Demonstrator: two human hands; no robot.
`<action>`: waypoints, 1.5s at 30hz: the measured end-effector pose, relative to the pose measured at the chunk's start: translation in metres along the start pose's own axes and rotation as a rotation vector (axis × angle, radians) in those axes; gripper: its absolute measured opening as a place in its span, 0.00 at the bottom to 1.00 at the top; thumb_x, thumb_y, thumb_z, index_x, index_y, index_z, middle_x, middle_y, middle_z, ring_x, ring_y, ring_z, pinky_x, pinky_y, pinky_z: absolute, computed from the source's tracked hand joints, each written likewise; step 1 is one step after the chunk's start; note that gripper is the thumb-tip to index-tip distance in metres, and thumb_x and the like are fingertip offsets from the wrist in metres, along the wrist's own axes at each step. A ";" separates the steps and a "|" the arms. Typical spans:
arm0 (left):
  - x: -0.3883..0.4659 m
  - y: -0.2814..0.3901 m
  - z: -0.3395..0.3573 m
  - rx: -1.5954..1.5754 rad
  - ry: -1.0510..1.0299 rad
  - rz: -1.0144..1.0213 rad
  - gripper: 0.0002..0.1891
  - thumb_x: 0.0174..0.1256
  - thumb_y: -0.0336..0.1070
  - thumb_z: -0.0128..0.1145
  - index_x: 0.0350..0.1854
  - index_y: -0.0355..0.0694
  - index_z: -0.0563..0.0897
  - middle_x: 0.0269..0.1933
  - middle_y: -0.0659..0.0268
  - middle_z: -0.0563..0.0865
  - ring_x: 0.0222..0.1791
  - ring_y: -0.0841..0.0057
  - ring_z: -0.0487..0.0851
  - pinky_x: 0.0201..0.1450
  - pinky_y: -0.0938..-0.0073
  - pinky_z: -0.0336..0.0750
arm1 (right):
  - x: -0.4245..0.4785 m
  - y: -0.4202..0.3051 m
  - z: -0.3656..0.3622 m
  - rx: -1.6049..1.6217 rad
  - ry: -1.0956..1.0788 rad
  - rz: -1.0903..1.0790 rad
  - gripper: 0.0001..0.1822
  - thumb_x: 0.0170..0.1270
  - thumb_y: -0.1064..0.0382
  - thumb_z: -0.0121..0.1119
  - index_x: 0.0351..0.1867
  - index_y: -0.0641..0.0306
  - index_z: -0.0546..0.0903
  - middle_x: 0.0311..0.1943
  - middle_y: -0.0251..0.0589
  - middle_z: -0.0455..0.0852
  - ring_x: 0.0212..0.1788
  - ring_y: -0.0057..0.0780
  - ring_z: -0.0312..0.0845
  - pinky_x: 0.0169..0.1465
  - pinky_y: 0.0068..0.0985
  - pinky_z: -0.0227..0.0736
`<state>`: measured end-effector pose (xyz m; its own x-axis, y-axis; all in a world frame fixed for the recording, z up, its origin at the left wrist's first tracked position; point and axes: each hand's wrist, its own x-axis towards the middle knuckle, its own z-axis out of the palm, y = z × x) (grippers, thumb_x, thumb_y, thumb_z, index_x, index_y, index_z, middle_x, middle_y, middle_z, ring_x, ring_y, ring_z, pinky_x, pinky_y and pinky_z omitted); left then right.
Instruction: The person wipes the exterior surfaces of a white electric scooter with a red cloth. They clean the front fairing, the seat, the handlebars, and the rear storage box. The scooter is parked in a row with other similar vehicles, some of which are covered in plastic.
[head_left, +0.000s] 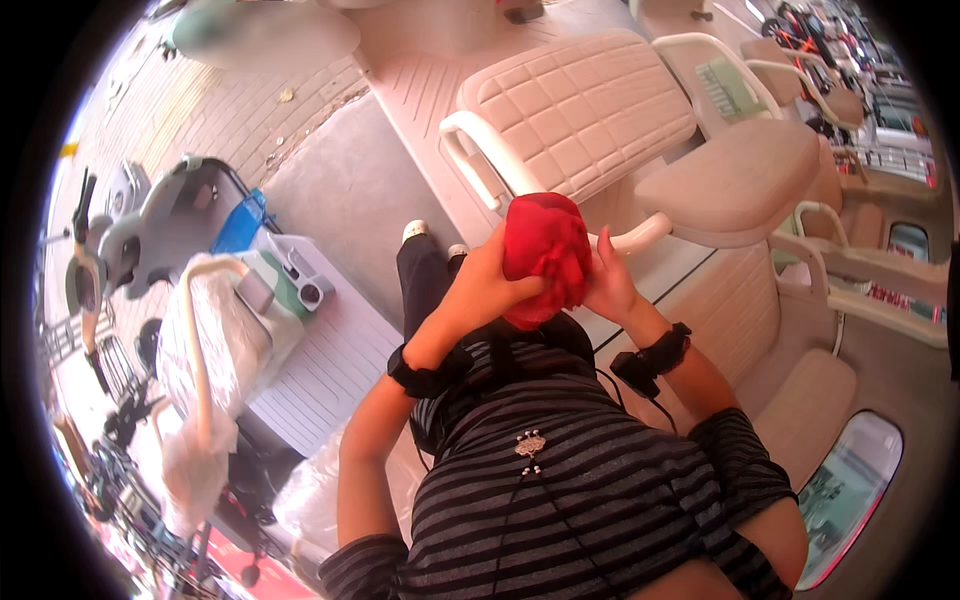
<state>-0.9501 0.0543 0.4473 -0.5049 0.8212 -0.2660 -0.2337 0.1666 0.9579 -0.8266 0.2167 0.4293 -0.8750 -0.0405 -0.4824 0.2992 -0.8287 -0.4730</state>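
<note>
A crumpled red cloth (546, 255) is bunched up in front of my waist, between my two hands. My left hand (484, 281) grips its left side, thumb lying across the front. Against the right side of the cloth is my right hand (613, 283), with one finger raised and the other fingertips partly hidden by the folds. Just beyond the hands stands a beige quilted seat back (577, 112) with a pale armrest (480, 154). To the right is a smooth padded seat part (731, 184).
On the left, a small vehicle has a grey ribbed floor (330, 375), a plastic-wrapped seat (214, 337), a blue item (241, 223) and a curved handrail (196, 360). Grey pavement (352, 172) runs between the vehicles. More beige seats (720, 322) line the right. Dark straps and cables (652, 364) hang at my wrists.
</note>
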 end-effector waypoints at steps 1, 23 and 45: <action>0.006 0.000 0.001 0.039 0.008 -0.009 0.31 0.49 0.32 0.65 0.58 0.35 0.69 0.46 0.60 0.81 0.46 0.74 0.79 0.52 0.73 0.72 | 0.001 0.001 -0.007 0.006 -0.057 -0.034 0.36 0.69 0.36 0.30 0.67 0.63 0.56 0.61 0.39 0.68 0.61 0.29 0.66 0.62 0.29 0.63; 0.069 0.041 -0.061 0.536 -0.773 0.025 0.36 0.53 0.35 0.63 0.63 0.35 0.60 0.56 0.50 0.72 0.57 0.57 0.73 0.57 0.66 0.68 | 0.048 0.064 0.060 -0.206 0.679 -0.736 0.27 0.53 0.65 0.67 0.55 0.68 0.72 0.45 0.36 0.80 0.48 0.20 0.73 0.52 0.22 0.69; 0.051 -0.244 0.115 0.866 -1.187 -0.361 0.28 0.45 0.37 0.65 0.50 0.34 0.72 0.42 0.50 0.83 0.46 0.56 0.81 0.48 0.65 0.75 | -0.013 0.289 -0.115 0.849 1.248 -0.760 0.24 0.54 0.67 0.65 0.53 0.68 0.72 0.44 0.40 0.81 0.44 0.28 0.78 0.46 0.23 0.75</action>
<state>-0.8230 0.1184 0.2123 0.5134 0.5479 -0.6605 0.5657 0.3627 0.7406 -0.6850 0.0417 0.2136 0.2225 0.5701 -0.7909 -0.6553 -0.5131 -0.5543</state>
